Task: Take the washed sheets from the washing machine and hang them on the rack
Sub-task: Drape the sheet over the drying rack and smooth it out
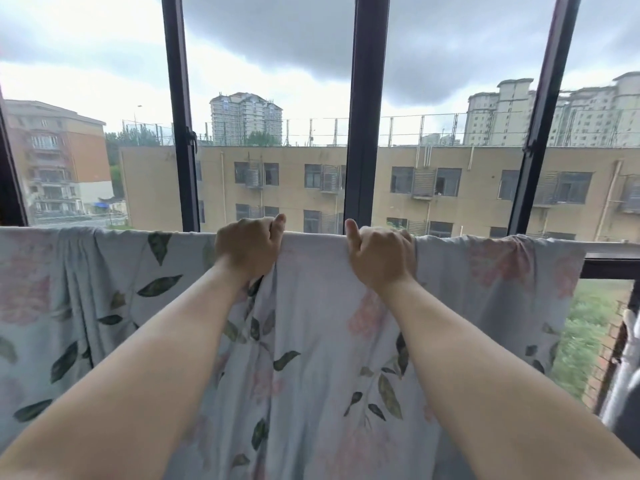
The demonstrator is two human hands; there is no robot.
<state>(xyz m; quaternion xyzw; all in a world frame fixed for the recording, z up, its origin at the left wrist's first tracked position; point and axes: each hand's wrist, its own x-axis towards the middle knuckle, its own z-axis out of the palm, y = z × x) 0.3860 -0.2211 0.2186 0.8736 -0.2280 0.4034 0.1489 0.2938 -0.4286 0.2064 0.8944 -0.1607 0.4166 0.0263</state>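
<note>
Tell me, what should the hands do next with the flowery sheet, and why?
Probably slide the left hand and right hand apart along the rail, pulling the sheet flatter. Both hands grip its top fold close together in the middle, and the cloth hangs bunched in wrinkles on both sides, so it would likely dry badly.

Soft overcast daylight through the window (367,116); edges bowed, slightly blurred.
</note>
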